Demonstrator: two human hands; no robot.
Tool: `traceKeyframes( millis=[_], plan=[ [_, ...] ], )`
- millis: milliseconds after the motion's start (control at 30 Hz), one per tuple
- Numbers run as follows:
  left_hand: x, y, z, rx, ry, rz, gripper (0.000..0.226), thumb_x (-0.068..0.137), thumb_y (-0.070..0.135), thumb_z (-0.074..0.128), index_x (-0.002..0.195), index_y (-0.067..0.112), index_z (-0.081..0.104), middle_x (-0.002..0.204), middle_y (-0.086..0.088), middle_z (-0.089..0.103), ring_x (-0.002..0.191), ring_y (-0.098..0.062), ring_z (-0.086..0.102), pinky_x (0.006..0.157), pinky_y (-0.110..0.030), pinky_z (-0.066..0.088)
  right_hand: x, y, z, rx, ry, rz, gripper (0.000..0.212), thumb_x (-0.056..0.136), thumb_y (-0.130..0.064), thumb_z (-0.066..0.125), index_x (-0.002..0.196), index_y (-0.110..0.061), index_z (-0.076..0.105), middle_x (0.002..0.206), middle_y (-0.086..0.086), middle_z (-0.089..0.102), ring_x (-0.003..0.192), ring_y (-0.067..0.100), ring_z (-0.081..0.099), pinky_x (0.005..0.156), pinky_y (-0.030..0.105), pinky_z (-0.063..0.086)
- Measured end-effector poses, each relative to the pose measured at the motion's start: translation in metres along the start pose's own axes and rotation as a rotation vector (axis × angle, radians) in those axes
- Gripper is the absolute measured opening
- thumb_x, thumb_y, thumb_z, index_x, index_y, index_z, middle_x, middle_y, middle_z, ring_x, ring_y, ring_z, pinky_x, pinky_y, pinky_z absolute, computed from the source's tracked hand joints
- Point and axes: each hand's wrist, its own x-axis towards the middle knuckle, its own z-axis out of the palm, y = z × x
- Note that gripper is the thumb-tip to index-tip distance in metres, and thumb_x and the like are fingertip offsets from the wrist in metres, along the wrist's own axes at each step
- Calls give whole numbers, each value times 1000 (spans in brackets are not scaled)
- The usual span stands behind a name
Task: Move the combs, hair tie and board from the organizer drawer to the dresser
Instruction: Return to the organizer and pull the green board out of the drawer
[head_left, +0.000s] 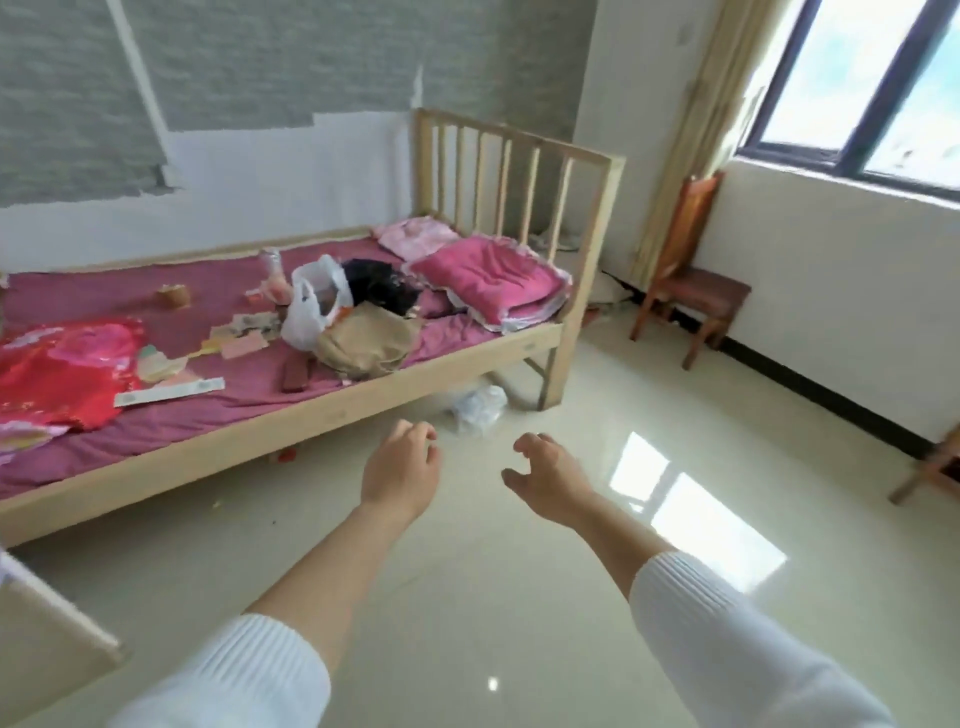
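Our left hand (402, 467) and right hand (545, 480) hang loosely spread, gripping nothing; the bed (332, 410) lies beyond them. No organizer drawer shows; we should find it first.

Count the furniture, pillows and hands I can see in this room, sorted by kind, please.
Beds: 1, the wooden bed.
Chairs: 1 whole, the wooden chair by the window; a second piece of wooden furniture is cut off at the right edge.
Pink pillows: 2, and.
Hands: 2, left hand and right hand, both empty.
Total: 6, not counting the cut-off piece.
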Motion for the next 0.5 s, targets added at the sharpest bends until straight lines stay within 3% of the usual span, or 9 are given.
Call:
traceKeyframes(
  millis=[167, 367, 500],
  plan=[
    [20, 198, 123, 20, -190, 168, 32, 89, 22, 42, 117, 14, 57, 126, -11, 52, 115, -30, 50, 90, -38, 43, -17, 169, -118, -171, 151, 222, 47, 86, -35, 54, 127, -13, 47, 126, 8, 51, 121, 29, 43, 93, 44, 38],
    [23, 406, 226, 117, -264, 574, 34, 89, 22, 42, 121, 16, 54, 122, -7, 54, 114, -25, 49, 89, -37, 43, -45, 332, -245, -263, 253, 442, 46, 86, -35, 53, 125, -13, 47, 125, 9, 50, 119, 29, 43, 93, 45, 38],
    [43, 518, 285, 159, -309, 695, 34, 89, 24, 42, 121, 14, 52, 121, -7, 53, 113, -25, 47, 89, -37, 43, -45, 425, -310, -245, 331, 567, 48, 86, -39, 54, 127, -15, 45, 127, 6, 47, 120, 26, 41, 96, 44, 37]
  ],
)
